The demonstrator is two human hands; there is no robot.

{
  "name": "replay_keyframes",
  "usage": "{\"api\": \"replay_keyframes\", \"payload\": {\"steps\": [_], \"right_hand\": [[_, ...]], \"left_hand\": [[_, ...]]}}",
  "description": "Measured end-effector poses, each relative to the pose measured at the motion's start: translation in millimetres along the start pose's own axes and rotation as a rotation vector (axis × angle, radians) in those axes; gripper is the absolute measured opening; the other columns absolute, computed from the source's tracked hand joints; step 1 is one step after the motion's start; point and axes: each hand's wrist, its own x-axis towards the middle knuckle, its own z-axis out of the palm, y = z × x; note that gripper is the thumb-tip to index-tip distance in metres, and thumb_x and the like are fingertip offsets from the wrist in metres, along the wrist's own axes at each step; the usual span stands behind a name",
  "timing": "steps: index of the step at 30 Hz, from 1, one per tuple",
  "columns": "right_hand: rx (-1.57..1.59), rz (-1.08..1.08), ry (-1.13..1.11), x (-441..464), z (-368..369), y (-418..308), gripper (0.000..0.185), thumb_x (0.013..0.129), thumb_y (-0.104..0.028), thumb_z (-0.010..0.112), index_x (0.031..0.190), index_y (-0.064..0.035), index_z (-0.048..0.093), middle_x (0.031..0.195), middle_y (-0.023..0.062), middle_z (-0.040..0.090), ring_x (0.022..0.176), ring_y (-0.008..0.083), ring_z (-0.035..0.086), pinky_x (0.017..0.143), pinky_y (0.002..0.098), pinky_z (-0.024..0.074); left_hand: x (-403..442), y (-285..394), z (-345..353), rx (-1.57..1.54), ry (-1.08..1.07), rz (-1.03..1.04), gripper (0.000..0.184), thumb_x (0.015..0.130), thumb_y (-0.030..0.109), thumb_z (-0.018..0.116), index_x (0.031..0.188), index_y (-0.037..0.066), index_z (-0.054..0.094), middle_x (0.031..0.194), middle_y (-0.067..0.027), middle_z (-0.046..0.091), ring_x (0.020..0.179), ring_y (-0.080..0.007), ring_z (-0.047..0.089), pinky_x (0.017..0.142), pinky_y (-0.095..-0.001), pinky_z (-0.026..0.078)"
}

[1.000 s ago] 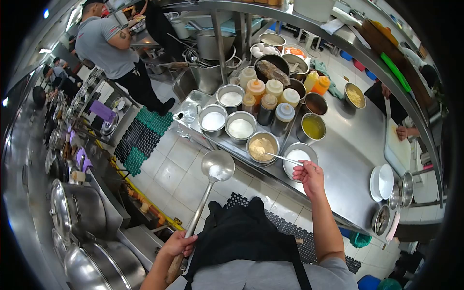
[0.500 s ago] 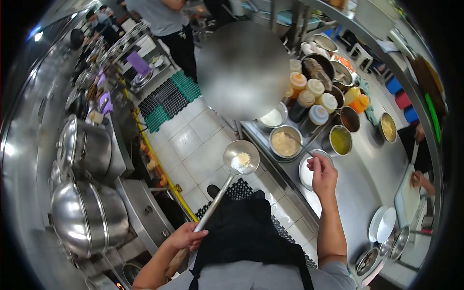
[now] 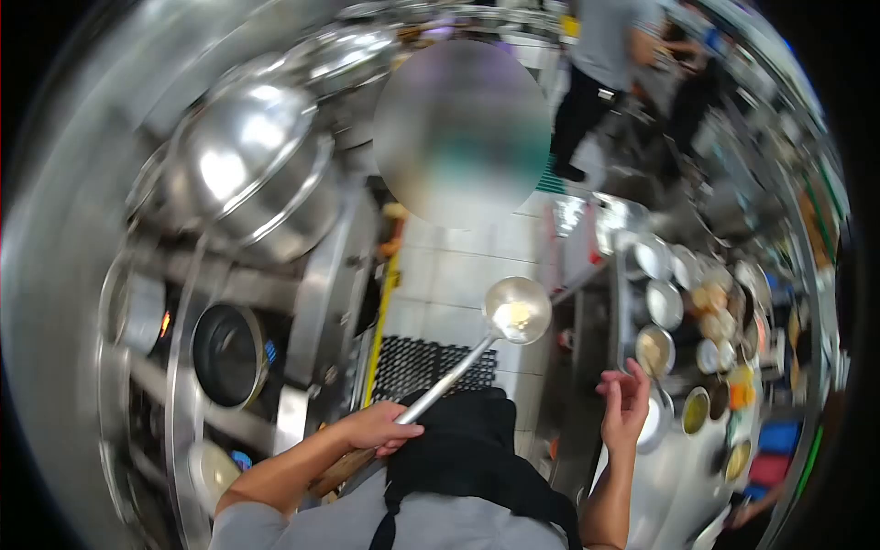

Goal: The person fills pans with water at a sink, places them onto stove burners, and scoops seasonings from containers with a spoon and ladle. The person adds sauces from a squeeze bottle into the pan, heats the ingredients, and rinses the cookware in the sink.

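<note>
My left hand [image 3: 399,429] is wrapped round the handle of a long metal ladle [image 3: 449,378]. The ladle's bowl [image 3: 502,302] points away from me over the floor and carries a small amount of white and yellowish seasoning [image 3: 519,316]. My right hand [image 3: 625,408] is empty, its fingers apart, and hovers by the counter's edge. Nearest to it are a round container of white powder [image 3: 650,423] and a metal bowl of beige seasoning [image 3: 653,346], with a thin spoon handle appearing to lean out of it.
On my left a burner range holds a dark pan [image 3: 227,356] and a large domed steel pot [image 3: 243,165]; a flame [image 3: 166,323] shows there. Sauce bottles [image 3: 720,321] and a pot of greenish liquid [image 3: 696,411] crowd the right counter. A co-worker [image 3: 596,82] stands further off.
My view has swung left towards the stove. My right hand has let go of the thin spoon handle and opened. The ladle stays in my left hand.
</note>
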Motion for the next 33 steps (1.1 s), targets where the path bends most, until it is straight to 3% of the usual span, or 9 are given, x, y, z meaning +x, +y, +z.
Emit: {"api": "replay_keyframes", "payload": {"steps": [4, 12, 18, 22, 25, 28, 29, 31, 33], "right_hand": [[-0.008, -0.056, -0.505, -20, 77, -13, 0.030, 0.092, -0.004, 0.056, 0.122, -0.0001, 0.052, 0.091, 0.0094, 0.066, 0.077, 0.0133, 0.062, 0.072, 0.0256, 0.0510], [0.124, -0.281, -1.183, -61, 208, -88, 0.015, 0.091, -0.004, 0.059, 0.104, 0.0041, 0.061, 0.090, 0.0111, 0.069, 0.081, 0.0143, 0.067, 0.069, 0.0260, 0.0535], [0.150, -0.364, -1.642, -97, 281, -133, 0.018, 0.092, -0.019, 0.062, 0.096, -0.0020, 0.066, 0.080, 0.0085, 0.070, 0.071, 0.0150, 0.066, 0.065, 0.0282, 0.0522], [0.172, -0.290, -2.063, -108, 308, -144, 0.022, 0.097, -0.020, 0.054, 0.103, -0.0002, 0.062, 0.091, 0.0091, 0.070, 0.078, 0.0160, 0.066, 0.072, 0.0290, 0.0526], [0.277, -0.070, -2.331, -104, 327, -149, 0.024, 0.098, -0.019, 0.050, 0.109, 0.0008, 0.057, 0.095, 0.0122, 0.069, 0.082, 0.0187, 0.066, 0.075, 0.0318, 0.0536], [0.435, 0.602, -2.095, -87, 329, -168, 0.024, 0.092, -0.012, 0.050, 0.112, 0.0023, 0.052, 0.087, 0.0151, 0.066, 0.083, 0.0273, 0.067, 0.076, 0.0396, 0.0555], [0.472, 0.774, -2.013, -78, 327, -178, 0.019, 0.088, -0.007, 0.048, 0.104, 0.0019, 0.051, 0.078, 0.0127, 0.062, 0.071, 0.0273, 0.065, 0.069, 0.0430, 0.0560], [0.621, 0.840, -2.083, -55, 348, -165, 0.013, 0.086, -0.005, 0.047, 0.098, -0.0018, 0.047, 0.068, 0.0081, 0.054, 0.052, 0.0225, 0.058, 0.051, 0.0406, 0.0533], [0.557, 0.795, -2.063, -32, 357, -160, 0.011, 0.085, -0.004, 0.048, 0.096, -0.0037, 0.046, 0.065, 0.0064, 0.050, 0.046, 0.0200, 0.052, 0.043, 0.0381, 0.0487]], "left_hand": [[-71, -61, 5, -0.170, 0.132, 0.125, 0.028, 0.095, 0.024, 0.060, 0.076, 0.009, 0.046, 0.053, 0.0021, 0.042, 0.041, -0.0089, 0.041, 0.039, -0.0260, 0.034], [-161, -166, 22, -0.434, 0.437, 0.458, 0.030, 0.095, 0.022, 0.060, 0.072, 0.007, 0.047, 0.050, 0.0006, 0.043, 0.039, -0.0102, 0.044, 0.040, -0.0268, 0.037], [-159, -150, 10, -0.471, 0.832, 0.699, 0.030, 0.093, 0.024, 0.063, 0.073, 0.008, 0.048, 0.052, 0.0001, 0.049, 0.041, -0.0090, 0.048, 0.040, -0.0257, 0.039], [-138, -120, -10, -0.623, 0.966, 0.919, 0.027, 0.089, 0.022, 0.068, 0.077, 0.007, 0.049, 0.056, 0.0005, 0.050, 0.043, -0.0094, 0.049, 0.041, -0.0244, 0.039], [-116, -93, -21, -0.607, 1.152, 0.955, 0.023, 0.090, 0.023, 0.067, 0.084, 0.005, 0.053, 0.060, -0.0016, 0.054, 0.048, -0.0095, 0.052, 0.043, -0.0248, 0.041], [-98, -64, -31, -0.628, 1.259, 0.973, 0.025, 0.092, 0.025, 0.065, 0.085, 0.004, 0.054, 0.063, -0.0022, 0.057, 0.053, -0.0096, 0.055, 0.047, -0.0253, 0.044], [-91, -55, -34, -0.567, 1.325, 0.937, 0.027, 0.093, 0.028, 0.064, 0.085, 0.004, 0.054, 0.066, -0.0018, 0.059, 0.059, -0.0102, 0.058, 0.054, -0.0262, 0.048], [-70, -40, -43, -0.614, 1.217, 1.109, 0.027, 0.094, 0.028, 0.062, 0.091, 0.002, 0.056, 0.072, -0.0020, 0.061, 0.070, -0.0101, 0.060, 0.065, -0.0266, 0.049], [-58, -37, -51, -0.554, 1.278, 1.039, 0.027, 0.095, 0.029, 0.060, 0.099, 0.002, 0.057, 0.080, -0.0034, 0.062, 0.077, -0.0106, 0.061, 0.069, -0.0271, 0.049]]}}
